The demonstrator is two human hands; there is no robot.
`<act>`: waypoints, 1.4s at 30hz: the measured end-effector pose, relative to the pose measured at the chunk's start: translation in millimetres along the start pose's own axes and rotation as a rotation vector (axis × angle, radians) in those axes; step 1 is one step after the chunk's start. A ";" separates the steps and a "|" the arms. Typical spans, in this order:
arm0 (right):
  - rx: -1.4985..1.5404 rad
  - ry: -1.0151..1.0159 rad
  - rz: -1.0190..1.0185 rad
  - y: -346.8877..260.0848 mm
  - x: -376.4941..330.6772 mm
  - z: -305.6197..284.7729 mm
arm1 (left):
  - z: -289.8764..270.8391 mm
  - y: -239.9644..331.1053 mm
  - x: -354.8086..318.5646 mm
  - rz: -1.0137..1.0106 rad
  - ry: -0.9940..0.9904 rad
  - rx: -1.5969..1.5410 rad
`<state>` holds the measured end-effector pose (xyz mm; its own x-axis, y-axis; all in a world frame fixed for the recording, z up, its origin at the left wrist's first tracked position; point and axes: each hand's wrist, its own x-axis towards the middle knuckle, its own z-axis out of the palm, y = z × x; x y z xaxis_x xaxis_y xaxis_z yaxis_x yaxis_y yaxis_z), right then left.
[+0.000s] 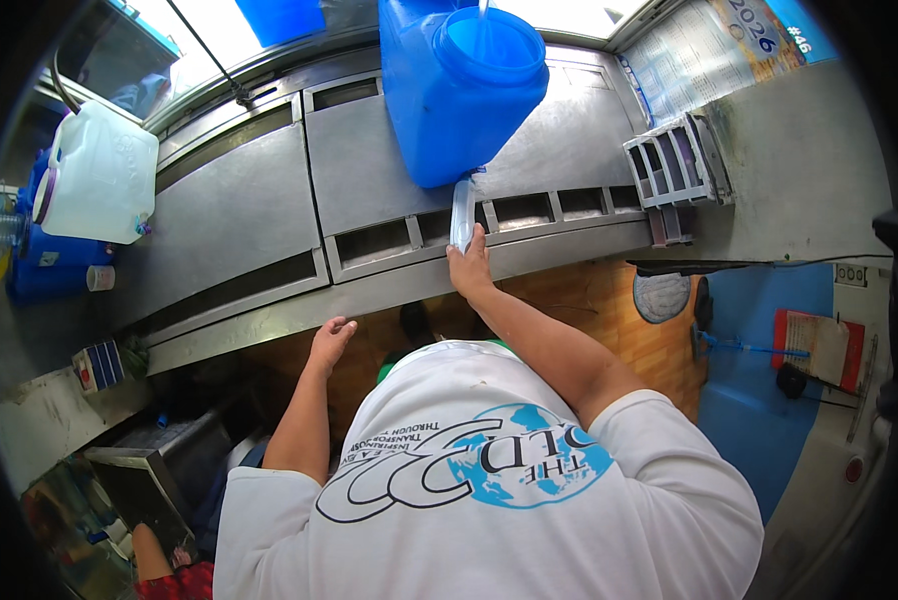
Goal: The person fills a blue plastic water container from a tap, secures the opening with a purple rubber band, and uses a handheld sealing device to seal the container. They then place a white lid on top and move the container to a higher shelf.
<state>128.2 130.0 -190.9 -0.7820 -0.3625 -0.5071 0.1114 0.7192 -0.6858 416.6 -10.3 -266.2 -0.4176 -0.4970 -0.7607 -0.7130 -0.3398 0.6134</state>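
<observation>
A large blue water jug point(424, 110) stands on the steel counter, its wide round mouth uncovered. Something pale and see-through, a stream or a tube, runs down into that mouth; I cannot tell which. Low on the jug's near side is a small dark blue tap point(479, 170). My right hand point(472, 266) grips a narrow clear plastic container point(462, 213), its far end close to the tap. Whether the container holds liquid is not plain. My left hand point(333, 343) hovers by the counter's front edge with nothing in it, fingers loosely bent and thumb apart.
Slotted steel panels cover the counter point(229, 190). A white jug point(104, 170) and blue containers point(44, 250) stand left. On the right sits a grey plastic rack point(669, 165). Another person's red sleeve point(176, 583) shows lower left. A grey mat point(661, 295) lies on the floor.
</observation>
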 end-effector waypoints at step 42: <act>0.956 -0.130 -0.258 20.6 68.8 -434.1 | 65.9 327.0 -29.0 1.076 0.306 0.156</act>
<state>-189.5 377.2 -13.3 -0.7848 -0.5439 -0.2969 0.4390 -0.1498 -0.8859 158.5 -54.4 -57.6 -0.7164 -0.6534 0.2446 -0.1372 0.4758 0.8688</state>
